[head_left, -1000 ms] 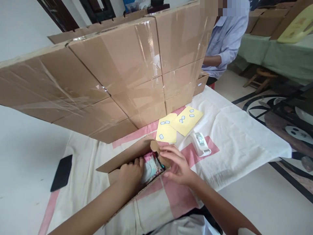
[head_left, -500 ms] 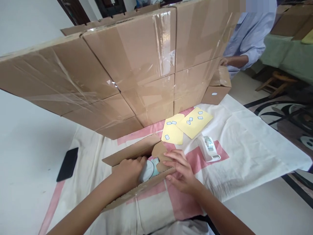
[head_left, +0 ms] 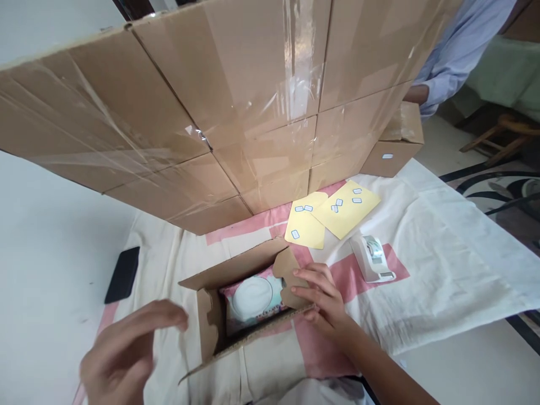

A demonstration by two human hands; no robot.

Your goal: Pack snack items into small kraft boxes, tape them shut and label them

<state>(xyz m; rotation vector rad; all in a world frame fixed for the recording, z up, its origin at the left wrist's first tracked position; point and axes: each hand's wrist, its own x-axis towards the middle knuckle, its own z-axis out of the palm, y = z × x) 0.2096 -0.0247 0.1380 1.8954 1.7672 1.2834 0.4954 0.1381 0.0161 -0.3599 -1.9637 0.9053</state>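
The left hand (head_left: 124, 343) is held empty, fingers curled, beside the box (head_left: 232, 271); by the right hand (head_left: 327, 298), fingers apart, the end flap (head_left: 284, 262) is touched. Inside the box, the soft pack (head_left: 253, 298) is laid lengthwise, nearer the right hand.

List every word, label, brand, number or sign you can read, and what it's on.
No text is readable.
Stickers on the yellow sheets: too small to read.
White label on the taped box: too small.
Packet inside the open box: no legible lettering.
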